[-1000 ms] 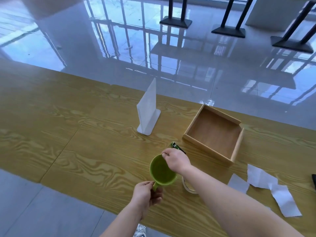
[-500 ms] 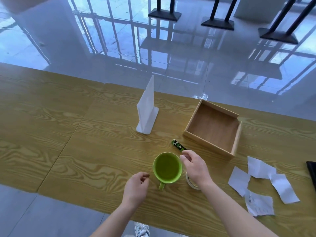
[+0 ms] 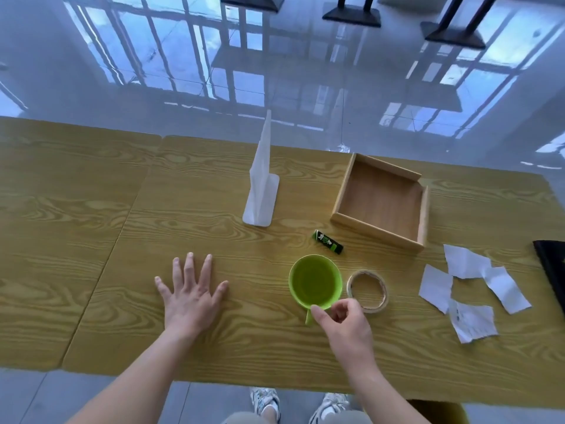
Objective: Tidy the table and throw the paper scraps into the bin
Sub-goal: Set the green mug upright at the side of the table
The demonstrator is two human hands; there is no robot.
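Several white paper scraps [image 3: 472, 322] lie on the wooden table [image 3: 91, 240] at the right. A green cup [image 3: 315, 281] stands near the front edge, its handle pointing toward me. My right hand [image 3: 345, 328] is at that handle, with thumb and curled fingers pinched on it. My left hand [image 3: 191, 296] lies flat on the table to the left of the cup, fingers spread, holding nothing. A roll of tape [image 3: 367, 290] lies right beside the cup.
An empty wooden tray [image 3: 376, 232] sits behind the cup to the right, with a small green-and-black packet [image 3: 328, 241] in front of it. A white upright stand [image 3: 263, 185] is at centre. A black object [image 3: 553, 270] is at the right edge. A brown container [image 3: 437, 411] shows below the table.
My left hand let go of the cup's handle and moved left to rest flat on the table. My right hand moved from the cup's rim to its handle.
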